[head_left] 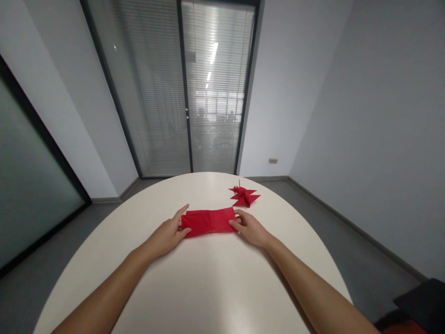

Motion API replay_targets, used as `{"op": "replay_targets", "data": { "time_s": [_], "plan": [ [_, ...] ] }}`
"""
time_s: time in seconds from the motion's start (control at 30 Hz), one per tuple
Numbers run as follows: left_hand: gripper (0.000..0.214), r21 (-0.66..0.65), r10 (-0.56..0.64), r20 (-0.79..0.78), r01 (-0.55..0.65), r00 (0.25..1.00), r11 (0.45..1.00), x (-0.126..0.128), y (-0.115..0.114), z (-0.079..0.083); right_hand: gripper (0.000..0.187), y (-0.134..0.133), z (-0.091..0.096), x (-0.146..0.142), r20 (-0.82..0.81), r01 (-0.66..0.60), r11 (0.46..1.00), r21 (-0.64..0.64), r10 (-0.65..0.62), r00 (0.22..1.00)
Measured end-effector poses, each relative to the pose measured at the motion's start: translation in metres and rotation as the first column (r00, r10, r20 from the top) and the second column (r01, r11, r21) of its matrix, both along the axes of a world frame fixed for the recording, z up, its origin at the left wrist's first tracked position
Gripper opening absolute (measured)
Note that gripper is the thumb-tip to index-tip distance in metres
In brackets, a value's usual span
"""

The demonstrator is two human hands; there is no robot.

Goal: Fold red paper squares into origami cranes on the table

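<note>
A red paper sheet (pixel 208 221), folded into a long rectangle, lies flat on the round white table (pixel 194 287). My left hand (pixel 170 234) rests at its left end, thumb and fingers pinching that edge. My right hand (pixel 248 228) does the same at the right end, fingers closed on the edge. Both forearms stretch across the table toward the paper.
A finished red folded paper figure (pixel 244 195) with pointed tips sits on the table just beyond the right hand. Glass doors with blinds (pixel 187 93) stand behind the table. A dark object (pixel 422 301) lies at the lower right on the floor side.
</note>
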State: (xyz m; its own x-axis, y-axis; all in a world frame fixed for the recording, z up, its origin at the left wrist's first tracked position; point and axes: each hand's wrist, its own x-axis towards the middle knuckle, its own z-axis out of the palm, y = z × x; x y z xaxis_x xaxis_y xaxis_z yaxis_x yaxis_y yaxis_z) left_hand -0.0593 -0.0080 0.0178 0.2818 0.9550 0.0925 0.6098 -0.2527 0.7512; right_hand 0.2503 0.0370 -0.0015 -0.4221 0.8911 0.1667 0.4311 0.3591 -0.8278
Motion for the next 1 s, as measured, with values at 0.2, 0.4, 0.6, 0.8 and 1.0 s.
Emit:
{"op": "replay_targets", "data": {
  "time_s": [0.2,0.4,0.6,0.8,1.0],
  "plan": [
    [0.083,-0.011,0.010,0.055,-0.009,0.998,1.000,0.000,0.001,-0.001,0.059,0.009,-0.014,0.005,-0.048,0.050,0.998,-0.046,-0.052,0.997],
    [0.078,0.067,0.093,-0.029,-0.091,0.995,0.994,-0.001,0.003,-0.003,0.059,0.009,-0.015,0.004,0.017,0.096,0.995,0.026,-0.097,0.995],
    [0.072,0.126,0.162,-0.165,-0.142,0.973,0.982,0.002,0.003,-0.005,0.057,0.006,-0.015,-0.002,0.050,0.152,0.984,0.097,-0.157,0.986],
    [0.069,0.142,0.245,-0.224,-0.217,0.943,0.966,0.009,0.003,-0.007,0.053,0.003,-0.011,-0.009,0.121,0.215,0.960,0.177,-0.238,0.964],
    [0.064,0.156,0.286,-0.295,-0.250,0.912,0.956,0.012,0.004,-0.009,0.050,0.002,-0.009,-0.012,0.161,0.213,0.953,0.217,-0.250,0.955]
  ]
}}
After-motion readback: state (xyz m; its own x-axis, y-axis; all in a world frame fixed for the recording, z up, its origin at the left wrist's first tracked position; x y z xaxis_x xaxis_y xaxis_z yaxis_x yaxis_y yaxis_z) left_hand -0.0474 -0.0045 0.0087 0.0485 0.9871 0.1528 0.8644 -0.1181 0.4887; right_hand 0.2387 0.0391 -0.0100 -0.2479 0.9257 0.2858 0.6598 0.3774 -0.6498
